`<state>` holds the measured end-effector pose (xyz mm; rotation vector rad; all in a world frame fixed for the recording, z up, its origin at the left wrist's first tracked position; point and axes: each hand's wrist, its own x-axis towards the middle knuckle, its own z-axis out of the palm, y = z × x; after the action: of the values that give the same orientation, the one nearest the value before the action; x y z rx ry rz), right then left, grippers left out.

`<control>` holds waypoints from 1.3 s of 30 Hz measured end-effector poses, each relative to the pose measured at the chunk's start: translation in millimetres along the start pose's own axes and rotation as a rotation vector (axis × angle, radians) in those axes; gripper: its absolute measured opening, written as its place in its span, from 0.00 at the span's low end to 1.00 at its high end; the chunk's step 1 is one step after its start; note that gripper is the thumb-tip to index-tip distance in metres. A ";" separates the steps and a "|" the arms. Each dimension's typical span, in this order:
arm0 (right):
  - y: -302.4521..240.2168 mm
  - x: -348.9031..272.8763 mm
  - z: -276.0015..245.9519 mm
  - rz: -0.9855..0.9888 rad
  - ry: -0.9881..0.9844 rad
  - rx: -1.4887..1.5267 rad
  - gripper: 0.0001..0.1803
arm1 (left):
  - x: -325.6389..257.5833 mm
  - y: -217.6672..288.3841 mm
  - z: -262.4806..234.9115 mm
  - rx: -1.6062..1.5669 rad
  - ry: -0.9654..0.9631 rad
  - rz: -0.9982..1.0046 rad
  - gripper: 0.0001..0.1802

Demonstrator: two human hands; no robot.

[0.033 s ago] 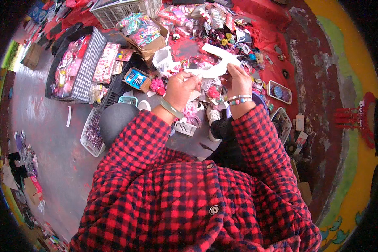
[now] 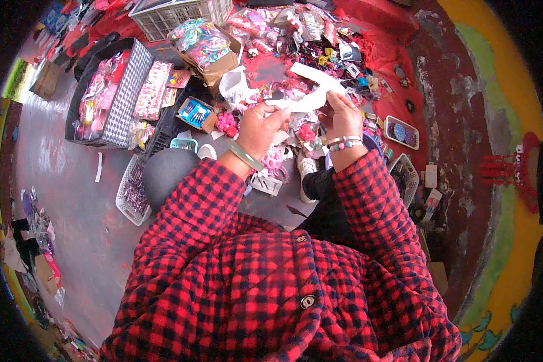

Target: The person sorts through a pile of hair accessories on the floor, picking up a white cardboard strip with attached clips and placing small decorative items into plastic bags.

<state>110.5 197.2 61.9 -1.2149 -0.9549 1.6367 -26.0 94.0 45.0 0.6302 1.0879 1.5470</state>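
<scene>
A white curled strip [image 2: 311,102], which looks like paper or thin film, stretches between my two hands. My left hand [image 2: 260,128], with a pale bangle at its wrist, pinches the strip's left end. At the bend on the other side, the fingers of my right hand [image 2: 344,117] are closed on the strip; a beaded bracelet circles that wrist. One broad end of the strip reaches away from me. Below and beyond it lie pink hair ornaments [image 2: 308,132] and a white plastic bag [image 2: 235,85].
On the left stand a houndstooth fabric box [image 2: 125,90] of pink packs and a white basket [image 2: 127,196] beside my knee. Ahead are a grey crate [image 2: 181,18], an open carton [image 2: 223,63] and a small box [image 2: 196,113]. A white tray [image 2: 402,142] sits at right.
</scene>
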 end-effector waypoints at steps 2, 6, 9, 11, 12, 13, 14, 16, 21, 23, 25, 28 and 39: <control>3.6 4.3 -4.3 -0.032 -0.017 0.008 0.10 | -2.4 -0.8 3.2 0.078 -0.048 0.069 0.05; -12.4 3.6 -1.0 -0.063 -0.133 -0.032 0.06 | -4.6 7.8 -2.4 0.011 -0.106 -0.009 0.09; -23.7 6.2 -8.9 -0.083 -0.390 -0.049 0.04 | 2.8 29.0 -17.3 -0.130 -0.021 -0.027 0.10; -32.0 -2.6 -6.4 -0.018 -0.521 -0.093 0.04 | 6.9 32.9 -19.7 -0.141 0.060 -0.011 0.11; -34.7 -7.5 -4.3 0.016 -0.590 -0.116 0.04 | 6.5 31.0 -18.9 -0.112 0.039 -0.059 0.12; -33.7 -9.7 -2.5 0.030 -0.680 -0.099 0.04 | 5.2 29.2 -16.9 -0.084 0.018 -0.108 0.12; -30.9 -11.5 -1.6 0.042 -0.770 -0.060 0.04 | 4.8 26.3 -14.5 -0.052 -0.003 -0.156 0.13; -28.1 -16.0 4.4 0.035 -0.866 0.010 0.04 | 4.1 22.4 -11.7 -0.125 -0.254 -0.187 0.15; -29.5 -21.8 4.5 0.119 -0.870 0.125 0.04 | -1.8 29.6 -3.7 -0.213 -0.325 -0.334 0.13; -25.5 -19.9 4.6 0.075 -0.821 0.103 0.04 | -0.3 25.4 -6.1 -0.197 -0.328 -0.323 0.13; -18.5 -13.3 2.1 -0.041 -0.823 0.049 0.03 | -0.3 25.0 -7.1 -0.195 -0.320 -0.328 0.12; -16.2 -2.6 -5.7 -0.236 -0.842 -0.108 0.07 | -1.5 30.5 -6.8 -0.204 -0.324 -0.344 0.11; -43.0 -24.5 5.4 -1.179 -0.406 -0.793 0.17 | 4.8 25.6 -10.7 -0.323 -0.073 -0.210 0.06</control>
<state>117.3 188.2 110.4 -0.4720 -2.1557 0.5142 -48.1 95.5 62.2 0.3368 0.7987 1.4625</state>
